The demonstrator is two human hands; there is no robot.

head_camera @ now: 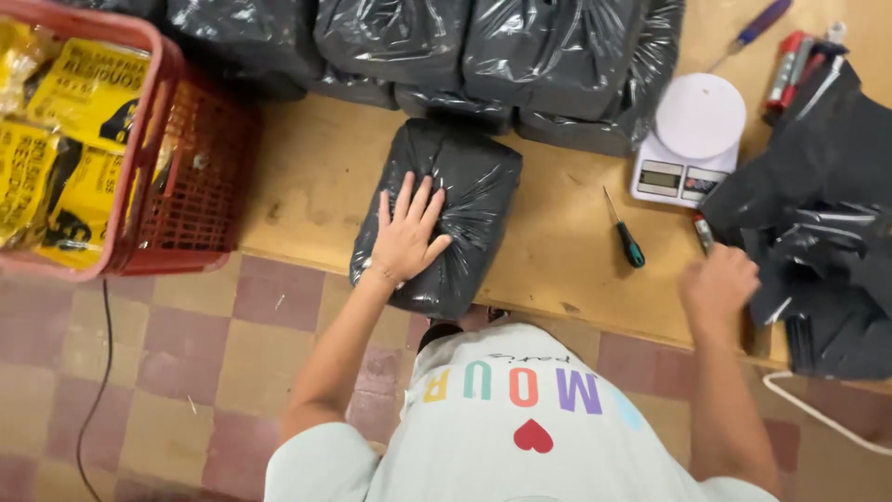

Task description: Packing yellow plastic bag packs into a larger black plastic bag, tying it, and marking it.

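Observation:
A filled black plastic bag (465,186) lies on the wooden table (557,251), hanging a little over the front edge. My left hand (407,234) presses flat on its near end, fingers spread. My right hand (717,281) is blurred, with fingers curled, at the near edge of a heap of loose black plastic bags (818,223) on the right. Whether it grips a bag cannot be told. A small green-handled screwdriver (624,232) lies between the two hands.
Several filled black bags (483,56) are stacked at the back of the table. A white kitchen scale (689,139) stands right of centre, with markers (792,63) and a purple-handled tool (754,26) behind it. A red plastic crate (177,177) holding yellow packets sits at left. Below is checkered floor.

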